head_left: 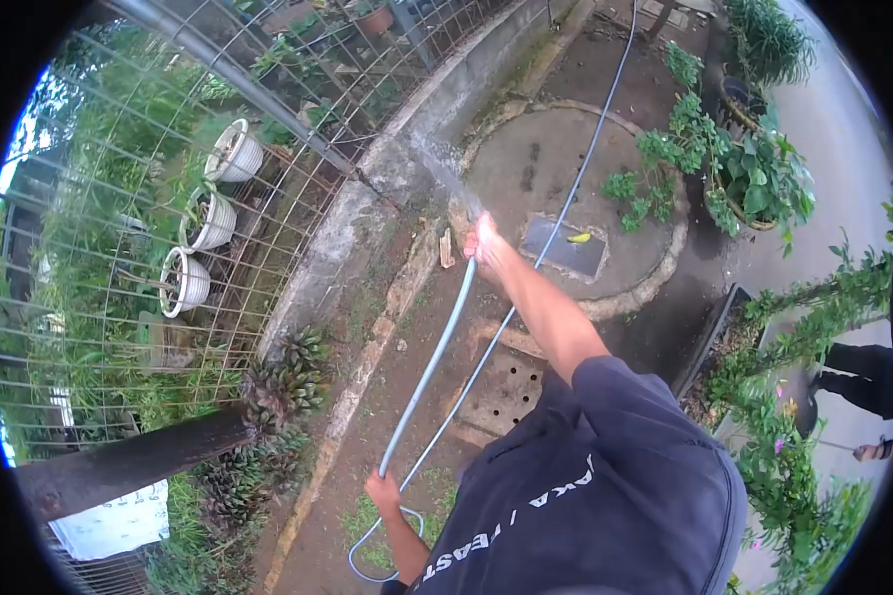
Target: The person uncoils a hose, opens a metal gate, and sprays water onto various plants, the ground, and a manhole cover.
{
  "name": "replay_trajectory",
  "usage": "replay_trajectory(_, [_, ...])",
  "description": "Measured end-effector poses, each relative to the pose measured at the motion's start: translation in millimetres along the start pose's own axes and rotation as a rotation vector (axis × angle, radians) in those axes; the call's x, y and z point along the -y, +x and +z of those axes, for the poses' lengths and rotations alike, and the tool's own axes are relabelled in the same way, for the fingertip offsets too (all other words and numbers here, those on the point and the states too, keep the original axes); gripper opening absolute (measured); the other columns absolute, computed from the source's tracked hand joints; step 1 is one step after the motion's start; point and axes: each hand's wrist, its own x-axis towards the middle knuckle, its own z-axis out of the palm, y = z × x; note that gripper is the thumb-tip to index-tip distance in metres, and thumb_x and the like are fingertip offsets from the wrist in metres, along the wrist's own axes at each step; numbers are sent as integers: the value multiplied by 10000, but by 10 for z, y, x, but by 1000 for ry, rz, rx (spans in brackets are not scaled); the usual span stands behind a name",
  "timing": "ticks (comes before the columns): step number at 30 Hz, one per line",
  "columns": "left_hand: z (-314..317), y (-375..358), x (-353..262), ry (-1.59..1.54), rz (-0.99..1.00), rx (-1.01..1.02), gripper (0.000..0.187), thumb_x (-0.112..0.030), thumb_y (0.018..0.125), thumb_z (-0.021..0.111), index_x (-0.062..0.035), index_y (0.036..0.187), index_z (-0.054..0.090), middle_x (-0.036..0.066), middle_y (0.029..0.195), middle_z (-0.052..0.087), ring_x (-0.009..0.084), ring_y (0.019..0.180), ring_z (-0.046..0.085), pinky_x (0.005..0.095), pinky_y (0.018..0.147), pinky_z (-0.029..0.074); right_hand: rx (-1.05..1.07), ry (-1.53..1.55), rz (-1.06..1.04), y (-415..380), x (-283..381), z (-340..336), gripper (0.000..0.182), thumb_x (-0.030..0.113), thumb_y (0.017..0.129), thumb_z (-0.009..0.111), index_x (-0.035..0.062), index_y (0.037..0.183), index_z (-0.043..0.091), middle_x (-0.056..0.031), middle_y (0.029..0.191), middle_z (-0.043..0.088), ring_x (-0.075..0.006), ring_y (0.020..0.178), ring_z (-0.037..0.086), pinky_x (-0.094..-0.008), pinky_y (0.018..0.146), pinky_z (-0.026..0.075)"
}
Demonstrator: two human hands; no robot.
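Note:
A blue-grey garden hose (425, 372) runs in a taut curve between my two hands. My right hand (483, 240) is stretched out forward and closed around its end, and water (449, 177) sprays from there towards the low concrete wall (342, 223). Nearer my body, my left hand (383, 488) grips the hose lower down. Below that hand the hose loops on the soil, then stretches past my right forearm over a round concrete slab (506, 149) to the top of the view.
Wire fencing (99, 198) stands on the wall, with white pots (233, 154) behind it. A metal plate (563, 246) with a yellow leaf lies on the slab. Potted plants (759, 178) line the right. A person in dark trousers (858, 377) is at the far right edge.

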Motion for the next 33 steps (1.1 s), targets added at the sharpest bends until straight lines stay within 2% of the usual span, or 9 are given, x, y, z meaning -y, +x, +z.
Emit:
replay_trajectory(2, [89, 236, -875, 92, 70, -24, 282, -238, 827, 645, 36, 763, 620, 192, 599, 564, 259, 549, 559, 429, 561, 423, 26, 98, 42, 19, 860, -33, 528, 609, 893, 249, 176, 592, 263, 46, 441, 169, -121, 327, 162, -297, 323, 154])
replay_trajectory(3, [-82, 242, -1494, 13, -11, -5, 248, -207, 815, 656, 33, 757, 629, 154, 580, 578, 224, 539, 557, 397, 547, 428, 37, 133, 56, 43, 1169, -43, 529, 616, 886, 235, 175, 595, 264, 42, 440, 168, -123, 326, 162, -295, 322, 151])
replay_trajectory(5, [-196, 399, -1984, 43, 15, -52, 242, -198, 811, 655, 27, 740, 601, 168, 592, 566, 240, 538, 534, 412, 557, 426, 50, 175, 80, 126, 1653, 17, 529, 616, 877, 214, 172, 594, 262, 34, 433, 172, -129, 320, 165, -290, 319, 144])
replay_trajectory(6, [-243, 562, -2173, 64, 34, -114, 241, -189, 808, 654, 21, 723, 572, 183, 604, 554, 257, 537, 511, 427, 568, 424, 61, 216, 55, 166, 1851, 74, 409, 472, 874, 293, 162, 608, 291, 41, 436, 179, -129, 322, 173, -302, 324, 154])
replay_trajectory(13, [-353, 1604, -3850, 25, 138, -246, 124, -70, 786, 614, 33, 753, 553, 163, 596, 535, 264, 525, 472, 427, 558, 406, 73, 232, 63, 886, 3130, 403, 403, 449, 901, 266, 148, 636, 304, 40, 440, 205, -121, 319, 184, -292, 323, 157])
replay_trajectory(18, [411, 2419, -4753, -71, 167, -252, 115, -77, 770, 618, 29, 782, 576, 179, 644, 569, 285, 584, 523, 425, 602, 422, 262, -4, 76, 1362, 4509, 728, 340, 423, 852, 342, 156, 645, 308, 65, 470, 214, -93, 345, 170, -277, 334, 148])
replay_trajectory(20, [832, 2835, -5146, -51, 188, -171, 127, -100, 776, 625, 20, 793, 587, 188, 670, 592, 304, 602, 552, 419, 606, 430, 186, -119, -12, 1507, 5153, 986, 324, 424, 840, 350, 160, 655, 314, 68, 486, 222, -89, 353, 169, -270, 342, 141])
replay_trajectory(23, [1207, 3344, -6191, -82, 142, -40, 131, -114, 789, 623, 15, 789, 596, 194, 679, 603, 319, 611, 568, 423, 603, 433, 239, -288, -92, 1541, 6231, 1395, 322, 430, 847, 338, 165, 664, 328, 84, 487, 229, -73, 358, 184, -266, 346, 149])
replay_trajectory(33, [1659, 4522, -8749, -118, 121, -27, 140, -121, 797, 616, 11, 763, 587, 178, 615, 579, 285, 545, 535, 412, 577, 425, 274, -154, -147, 3125, 8699, 1962, 422, 525, 836, 409, 168, 633, 311, 85, 451, 191, -73, 331, 167, -260, 332, 144])
